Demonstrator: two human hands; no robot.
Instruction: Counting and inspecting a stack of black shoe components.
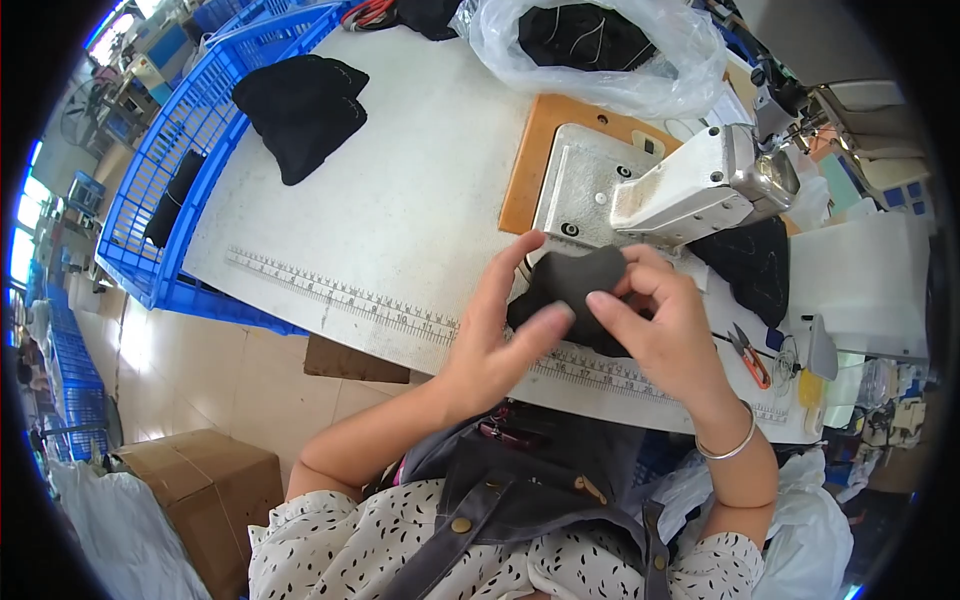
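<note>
My right hand (pixel 660 318) pinches a dark grey curved fabric piece (pixel 580 275) by its right edge, between thumb and fingers. Beside it, my left hand (pixel 500 335) has its thumb and fingers spread apart, with the thumb reaching over black fabric (pixel 600 338). That black fabric lies under the grey piece, partly hidden by both hands. Just beyond the hands stands a white sewing machine (pixel 680 190), its needle area hidden from here. More black fabric with light stitching (pixel 745 262) rests to the right of the machine.
Orange-handled thread snips (pixel 750 357) lie at the right, near the table edge. A stack of black pieces (pixel 305 110) sits at the far left beside a blue crate (pixel 170 190). Behind the machine is a clear plastic bag (pixel 490 45) of black pieces. A ruler strip (pixel 340 293) follows the front edge.
</note>
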